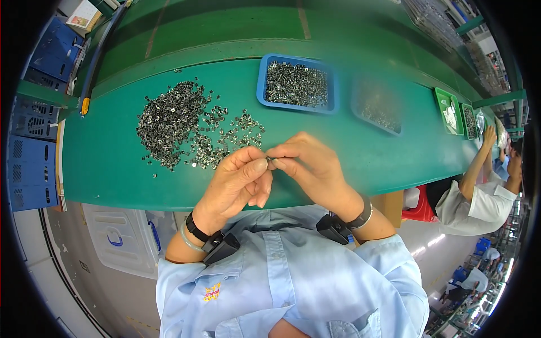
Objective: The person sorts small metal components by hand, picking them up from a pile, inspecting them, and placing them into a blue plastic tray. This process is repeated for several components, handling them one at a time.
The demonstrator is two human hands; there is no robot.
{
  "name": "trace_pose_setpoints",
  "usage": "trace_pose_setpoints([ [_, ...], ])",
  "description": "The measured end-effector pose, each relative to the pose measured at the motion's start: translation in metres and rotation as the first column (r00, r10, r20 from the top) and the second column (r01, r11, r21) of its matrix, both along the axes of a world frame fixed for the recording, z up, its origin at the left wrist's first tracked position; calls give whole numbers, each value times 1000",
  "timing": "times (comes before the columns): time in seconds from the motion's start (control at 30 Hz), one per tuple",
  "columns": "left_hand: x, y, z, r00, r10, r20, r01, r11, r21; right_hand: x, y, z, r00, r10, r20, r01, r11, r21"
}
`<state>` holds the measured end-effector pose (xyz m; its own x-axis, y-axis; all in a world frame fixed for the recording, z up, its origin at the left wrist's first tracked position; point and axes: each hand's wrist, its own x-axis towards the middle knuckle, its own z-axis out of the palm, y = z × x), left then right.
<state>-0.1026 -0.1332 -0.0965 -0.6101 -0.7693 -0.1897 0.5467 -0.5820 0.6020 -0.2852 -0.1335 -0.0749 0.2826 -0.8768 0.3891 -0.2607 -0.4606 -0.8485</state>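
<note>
My left hand (238, 179) and my right hand (316, 169) meet over the table's near edge, fingertips pinched together. Between them is a small dark metal part (269, 159), mostly covered by the fingers, so its exact shape is hidden. Just beyond my left hand lies a scattering of small shiny metal parts (228, 134), spilling from a large heap of black and silver parts (169, 121) on the left. Farther back, a blue tray (262, 84) holds many similar small parts.
A second tray (358, 110), blurred by a smear, stands right of the blue one on the green table (315, 132). Green trays (438, 110) sit at the far right, near a co-worker's arms (476, 163). Below the table's left side is a clear lidded box (121, 236).
</note>
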Motion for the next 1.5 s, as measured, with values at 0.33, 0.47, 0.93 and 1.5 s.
trace_pose_setpoints([
  [0.33, 1, 0, -4, 999, -41, -3, 41, 999, -23, -1, -1, -2, 995, 36, 98, -53, 982, 179],
  [0.47, 2, 1, 0, 999, 3, 50, -1, 999, -32, -4, -10, -3, 995, -13, 104, -13, 971, 240],
  [0.93, 32, 11, -16, 959, 228, 169, -225, 974, -40, -11, -47, -27, 927, -62, -371, 33, 996, -84],
  [1.5, 9, 8, 1, 918, 183, 352, -175, 983, -56, 3, -20, -11, 949, -31, -314, -35, 979, -203],
])
